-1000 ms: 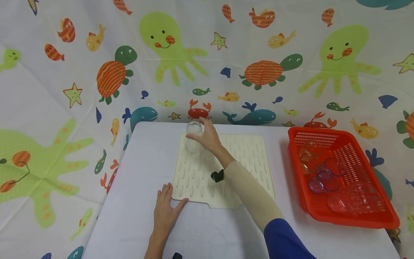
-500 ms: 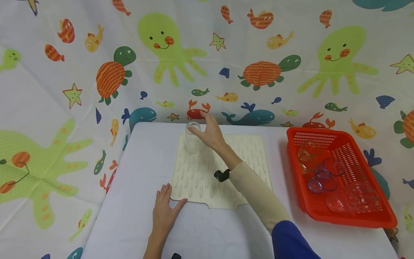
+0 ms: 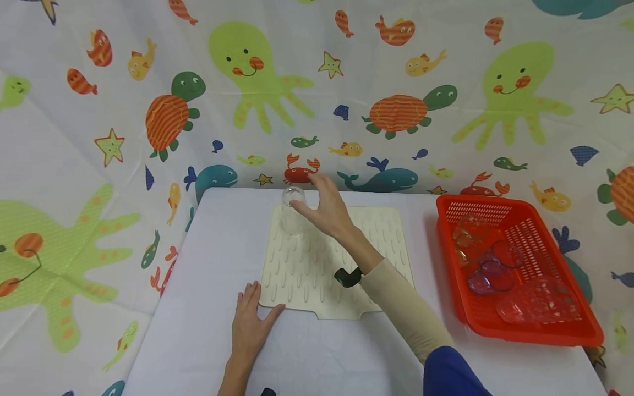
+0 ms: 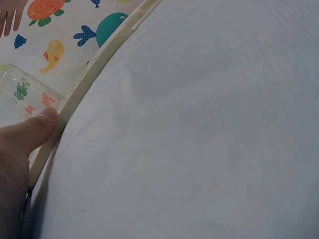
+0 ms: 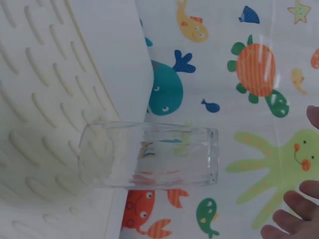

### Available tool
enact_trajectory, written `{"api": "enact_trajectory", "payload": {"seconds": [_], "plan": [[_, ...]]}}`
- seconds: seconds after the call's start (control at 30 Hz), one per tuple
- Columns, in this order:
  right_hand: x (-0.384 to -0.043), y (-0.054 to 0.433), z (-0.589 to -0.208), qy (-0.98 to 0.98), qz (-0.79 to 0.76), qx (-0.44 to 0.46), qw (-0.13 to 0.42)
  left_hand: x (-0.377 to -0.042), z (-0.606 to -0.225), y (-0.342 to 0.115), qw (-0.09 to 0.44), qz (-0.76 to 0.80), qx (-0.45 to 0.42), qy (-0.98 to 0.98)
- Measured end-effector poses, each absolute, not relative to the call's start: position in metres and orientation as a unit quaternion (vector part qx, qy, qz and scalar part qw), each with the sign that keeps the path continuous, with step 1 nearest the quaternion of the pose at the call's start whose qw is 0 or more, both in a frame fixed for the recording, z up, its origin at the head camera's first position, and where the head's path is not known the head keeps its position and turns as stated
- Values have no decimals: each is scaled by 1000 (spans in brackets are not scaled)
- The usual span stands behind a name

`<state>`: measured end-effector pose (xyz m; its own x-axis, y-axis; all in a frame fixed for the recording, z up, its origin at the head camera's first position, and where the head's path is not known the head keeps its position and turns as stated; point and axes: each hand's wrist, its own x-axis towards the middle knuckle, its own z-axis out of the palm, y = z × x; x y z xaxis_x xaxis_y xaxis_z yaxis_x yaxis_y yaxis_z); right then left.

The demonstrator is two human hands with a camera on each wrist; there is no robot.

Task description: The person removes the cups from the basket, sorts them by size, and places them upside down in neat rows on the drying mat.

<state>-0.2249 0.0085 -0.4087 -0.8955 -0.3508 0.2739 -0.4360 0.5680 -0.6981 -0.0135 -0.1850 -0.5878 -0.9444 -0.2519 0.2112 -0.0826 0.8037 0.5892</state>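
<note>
Glass stands on mat, just clear of the loose, empty fingers of right hand. Left hand touches mat's corner; its fingers lie straight.

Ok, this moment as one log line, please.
right grip: beside tumbler, not touching | tumbler: standing on mat | left grip: at mat's near-left corner | red basket: right of mat

The mat lies on the table with the glass standing on its far left part, the right hand just right of the glass, the left hand at the mat's near left corner, the basket of vessels to the right, and the cloth behind.
</note>
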Motion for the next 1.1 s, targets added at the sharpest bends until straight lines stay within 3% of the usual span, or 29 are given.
{"api": "enact_trajectory", "payload": {"seconds": [0.73, 1.1], "plan": [[-173, 66, -396, -888, 402, 201, 101, -15, -584, -183, 141, -301, 88, -939], [-153, 113, -392, -882, 413, 167, 153, -14, -588, -181, 149, -300, 88, -938]]}}
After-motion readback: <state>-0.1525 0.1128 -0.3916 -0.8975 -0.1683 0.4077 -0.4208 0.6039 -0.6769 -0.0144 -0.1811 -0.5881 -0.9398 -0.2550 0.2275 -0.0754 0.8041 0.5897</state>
